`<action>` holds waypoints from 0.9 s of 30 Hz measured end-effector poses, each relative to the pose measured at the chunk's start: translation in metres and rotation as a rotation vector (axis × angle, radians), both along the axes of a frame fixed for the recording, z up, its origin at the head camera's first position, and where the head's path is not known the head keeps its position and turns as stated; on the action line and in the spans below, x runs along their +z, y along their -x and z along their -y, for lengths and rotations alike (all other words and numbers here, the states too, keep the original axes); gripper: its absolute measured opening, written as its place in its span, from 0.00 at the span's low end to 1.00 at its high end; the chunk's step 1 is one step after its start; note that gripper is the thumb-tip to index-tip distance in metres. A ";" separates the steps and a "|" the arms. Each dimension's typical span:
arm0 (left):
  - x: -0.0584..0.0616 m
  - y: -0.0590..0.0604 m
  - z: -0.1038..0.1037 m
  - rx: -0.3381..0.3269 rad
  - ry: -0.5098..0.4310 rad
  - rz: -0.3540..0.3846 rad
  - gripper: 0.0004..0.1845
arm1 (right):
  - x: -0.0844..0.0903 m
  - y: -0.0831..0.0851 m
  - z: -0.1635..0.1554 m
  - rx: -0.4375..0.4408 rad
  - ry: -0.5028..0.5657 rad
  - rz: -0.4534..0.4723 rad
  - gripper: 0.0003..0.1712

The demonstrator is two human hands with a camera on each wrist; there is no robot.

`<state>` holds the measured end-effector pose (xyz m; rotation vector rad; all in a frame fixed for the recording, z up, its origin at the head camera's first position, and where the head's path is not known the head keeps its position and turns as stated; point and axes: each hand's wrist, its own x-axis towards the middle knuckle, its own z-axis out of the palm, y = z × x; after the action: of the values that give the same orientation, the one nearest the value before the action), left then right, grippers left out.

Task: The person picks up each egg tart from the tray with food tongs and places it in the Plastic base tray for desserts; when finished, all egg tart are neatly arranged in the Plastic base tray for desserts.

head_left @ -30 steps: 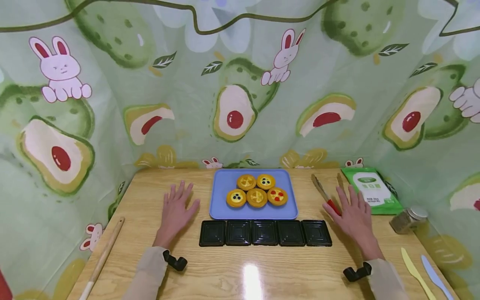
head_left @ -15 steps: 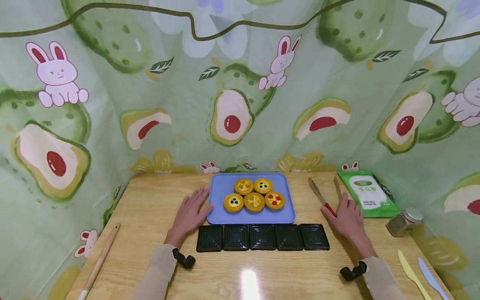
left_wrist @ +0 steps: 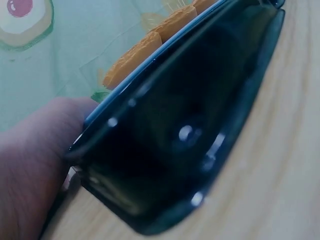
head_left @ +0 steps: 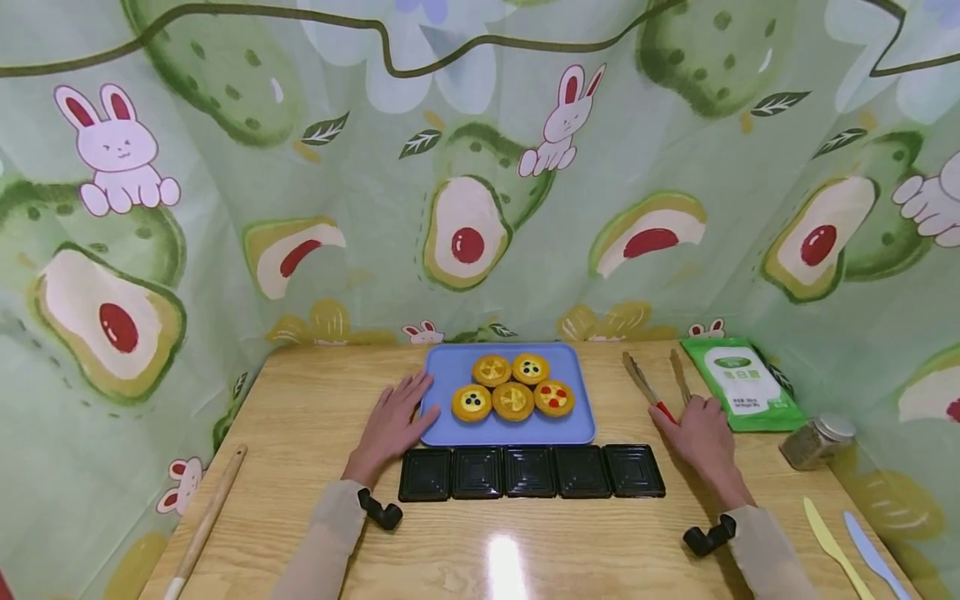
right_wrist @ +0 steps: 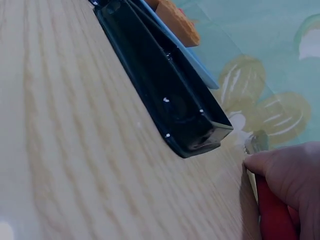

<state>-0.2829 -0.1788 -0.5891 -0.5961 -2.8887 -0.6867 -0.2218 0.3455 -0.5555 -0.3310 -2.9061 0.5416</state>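
A blue tray [head_left: 510,434] holds several egg tarts [head_left: 513,402] with fruit-like toppings. My left hand [head_left: 390,425] rests at the tray's left edge, its fingers extended along the side and its thumb over the rim. To the right, my right hand [head_left: 701,433] grips the tongs [head_left: 643,385] around their red handles, and the tongs' two arms spread apart toward the back. In the right wrist view, thumb and fingers curl over the red handle [right_wrist: 274,212]. Directly in front of the tray stands a row of black square plastic trays [head_left: 528,472].
A green-and-white bag [head_left: 744,383] lies at the back right, with a spice jar [head_left: 817,442] before it. Yellow [head_left: 834,546] and blue [head_left: 873,554] plastic knives lie front right. A long wooden-handled utensil [head_left: 206,521] lies along the left edge. A patterned curtain [head_left: 375,250] surrounds the table.
My left hand has moved right to the blue tray's left edge. My right hand has come down onto the tongs and its fingers have curled around the handles.
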 end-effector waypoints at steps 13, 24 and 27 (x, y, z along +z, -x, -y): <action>0.003 0.002 -0.001 0.024 0.014 0.008 0.39 | 0.021 -0.017 -0.004 0.106 0.086 0.039 0.44; 0.001 0.003 -0.005 0.032 0.002 0.020 0.39 | 0.037 -0.043 0.005 0.176 0.027 -0.052 0.37; 0.001 0.002 -0.004 0.060 0.004 0.021 0.40 | 0.040 -0.049 0.012 0.151 -0.007 -0.078 0.41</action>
<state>-0.2853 -0.1747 -0.5877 -0.5036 -2.9141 -0.6833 -0.1729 0.3331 -0.5158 -0.0870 -2.8721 0.5530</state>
